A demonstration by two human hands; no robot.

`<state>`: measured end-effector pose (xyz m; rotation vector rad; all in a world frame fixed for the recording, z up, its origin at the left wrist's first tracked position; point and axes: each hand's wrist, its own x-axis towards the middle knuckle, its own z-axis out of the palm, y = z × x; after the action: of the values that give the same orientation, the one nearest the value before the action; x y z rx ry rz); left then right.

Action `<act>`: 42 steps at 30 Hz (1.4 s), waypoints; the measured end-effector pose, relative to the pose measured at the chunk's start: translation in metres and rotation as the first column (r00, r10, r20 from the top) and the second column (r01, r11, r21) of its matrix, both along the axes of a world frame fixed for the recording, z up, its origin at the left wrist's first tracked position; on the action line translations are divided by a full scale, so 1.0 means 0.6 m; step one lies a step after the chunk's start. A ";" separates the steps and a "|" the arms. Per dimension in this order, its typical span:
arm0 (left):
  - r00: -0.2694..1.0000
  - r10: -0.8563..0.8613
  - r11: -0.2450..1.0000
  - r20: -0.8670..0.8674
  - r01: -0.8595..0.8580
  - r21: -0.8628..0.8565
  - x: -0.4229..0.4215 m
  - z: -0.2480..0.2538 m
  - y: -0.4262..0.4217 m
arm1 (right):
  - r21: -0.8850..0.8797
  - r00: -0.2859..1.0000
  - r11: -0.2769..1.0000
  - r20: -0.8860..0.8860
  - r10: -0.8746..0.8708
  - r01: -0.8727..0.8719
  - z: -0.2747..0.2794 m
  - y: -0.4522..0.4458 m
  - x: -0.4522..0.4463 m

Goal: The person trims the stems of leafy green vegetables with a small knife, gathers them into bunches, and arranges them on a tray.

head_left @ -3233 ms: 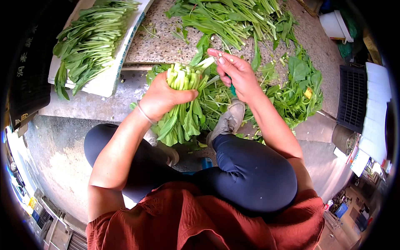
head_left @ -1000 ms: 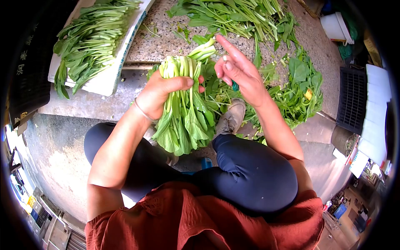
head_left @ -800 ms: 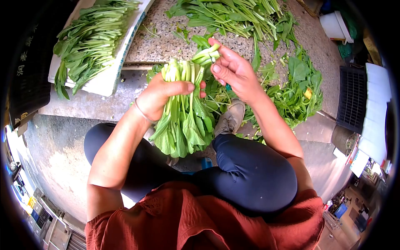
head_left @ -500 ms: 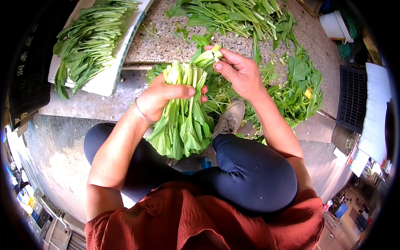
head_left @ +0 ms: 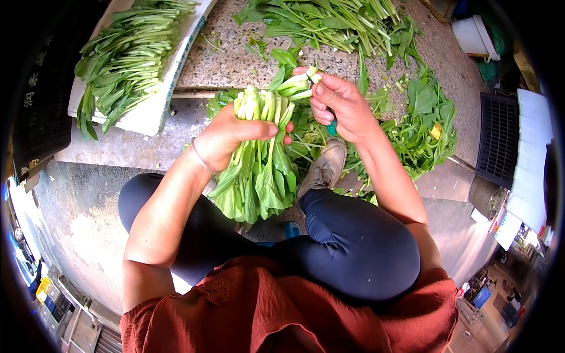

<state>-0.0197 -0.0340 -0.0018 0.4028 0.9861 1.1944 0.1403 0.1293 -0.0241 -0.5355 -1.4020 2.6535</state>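
Note:
My left hand (head_left: 226, 136) is wrapped round a bunch of leafy greens (head_left: 259, 170), its pale cut stems upward and its leaves hanging down. At the stem end of a smaller green stalk (head_left: 289, 87), beside the bunch, my right hand (head_left: 341, 106) pinches with thumb and forefinger. A small teal object (head_left: 332, 126) shows under the curled fingers of my right hand; most of it is hidden. Behind my hands a large pile of greens (head_left: 329, 23) lies on the speckled stone slab (head_left: 223, 65).
Greens lie in rows on a white tray (head_left: 168, 97) at the upper left. Loose leaves (head_left: 424, 129) are heaped on the right, near my shoe (head_left: 325, 167). Further right are a black crate (head_left: 497, 141) and a white bucket (head_left: 471, 38).
My right hand's forefinger was extended earlier; it has since come down and closed on the small stalk. The bunch in my left hand has shifted slightly; its leaves spread lower than at first.

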 end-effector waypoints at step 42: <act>0.976 0.162 0.986 -0.145 -0.153 0.067 0.010 -0.022 -0.001 | 0.713 0.897 0.683 0.186 -0.401 0.158 -0.001 0.018 -0.005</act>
<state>-0.0135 -0.0347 -0.0153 0.4706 1.1337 1.3517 0.1375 0.1403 -0.0249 -1.0158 -2.0348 1.6513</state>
